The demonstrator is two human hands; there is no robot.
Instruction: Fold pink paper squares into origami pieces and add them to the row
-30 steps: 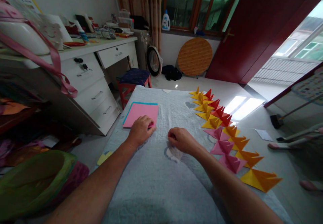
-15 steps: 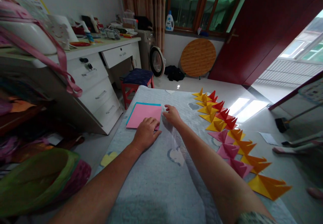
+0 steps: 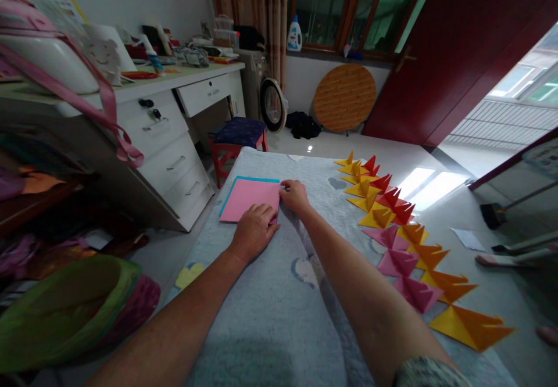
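Note:
A small stack of square paper, pink on top (image 3: pixel 250 196) with a blue sheet showing at its edges, lies on the grey blanket (image 3: pixel 279 305). My left hand (image 3: pixel 253 231) presses flat on the stack's near corner, fingers stretched out. My right hand (image 3: pixel 295 196) reaches to the stack's right edge, its fingertips pinched at the pink sheet's far right corner. To the right runs a row of folded paper shapes (image 3: pixel 405 242) in yellow, red, orange and pink.
A white desk with drawers (image 3: pixel 174 143) stands at the left, a red stool (image 3: pixel 235 143) beyond the blanket's far end. A green bag (image 3: pixel 65 311) sits at the lower left. A round wooden board (image 3: pixel 344 97) leans against the far wall.
My right hand has moved from the blanket's middle forward to the pink sheet's right corner and closed on it. My left hand has stayed on the stack.

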